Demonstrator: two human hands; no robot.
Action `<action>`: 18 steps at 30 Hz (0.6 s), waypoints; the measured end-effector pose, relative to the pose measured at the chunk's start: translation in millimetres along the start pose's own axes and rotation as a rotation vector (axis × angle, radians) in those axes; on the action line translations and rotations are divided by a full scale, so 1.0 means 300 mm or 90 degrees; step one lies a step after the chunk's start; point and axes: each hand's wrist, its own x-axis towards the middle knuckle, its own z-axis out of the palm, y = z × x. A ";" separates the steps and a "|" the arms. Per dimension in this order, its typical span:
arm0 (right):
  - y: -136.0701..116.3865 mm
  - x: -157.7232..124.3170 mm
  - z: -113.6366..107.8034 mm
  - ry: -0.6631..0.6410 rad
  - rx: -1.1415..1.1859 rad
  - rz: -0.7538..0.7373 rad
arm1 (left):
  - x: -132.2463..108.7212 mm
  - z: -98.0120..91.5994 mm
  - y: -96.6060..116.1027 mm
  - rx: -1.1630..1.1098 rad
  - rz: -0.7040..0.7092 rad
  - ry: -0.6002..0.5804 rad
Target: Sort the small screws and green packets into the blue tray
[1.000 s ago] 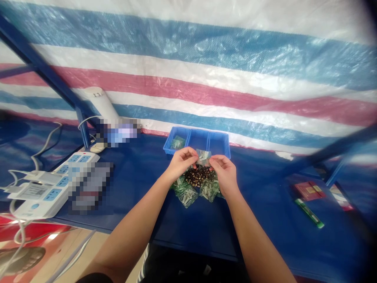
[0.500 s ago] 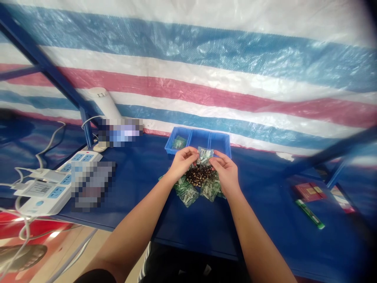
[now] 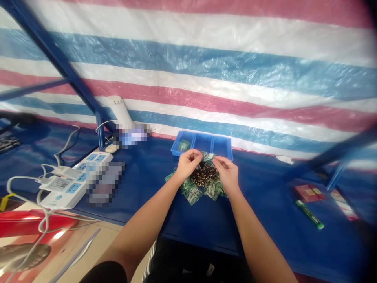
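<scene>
My left hand [image 3: 188, 165] and my right hand [image 3: 227, 173] pinch the two ends of a small clear plastic bag [image 3: 207, 156] held above the blue table [image 3: 147, 184]. Under the bag lies a heap of small dark and brass-coloured parts [image 3: 203, 175]. Several small bags with green contents [image 3: 192, 192] lie around the heap, near my wrists. Just behind my hands stands a blue tray with three compartments [image 3: 202, 143]; its left compartment holds a small greenish bag [image 3: 183, 145].
Two white power strips [image 3: 73, 181] with cables lie at the left. A white lamp base [image 3: 118, 112] stands behind them by a blue frame post [image 3: 100, 131]. A red packet [image 3: 306, 192] and a green stick [image 3: 309, 214] lie at the right. A striped tarp [image 3: 206, 78] hangs behind.
The view has tilted up and the hands appear smaller and further off. Both hands stay pinched on the small bag over the heap.
</scene>
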 end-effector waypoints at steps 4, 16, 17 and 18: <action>-0.002 0.001 0.001 -0.016 0.018 0.030 | -0.009 0.007 -0.003 -0.016 -0.017 -0.038; -0.026 -0.009 0.005 -0.022 -0.015 0.026 | -0.007 0.015 0.009 -0.030 -0.027 -0.046; -0.028 -0.010 0.005 -0.021 -0.008 0.023 | -0.006 0.016 0.012 -0.037 -0.026 -0.043; -0.030 -0.010 0.005 -0.021 0.001 0.017 | -0.006 0.016 0.014 -0.044 -0.025 -0.040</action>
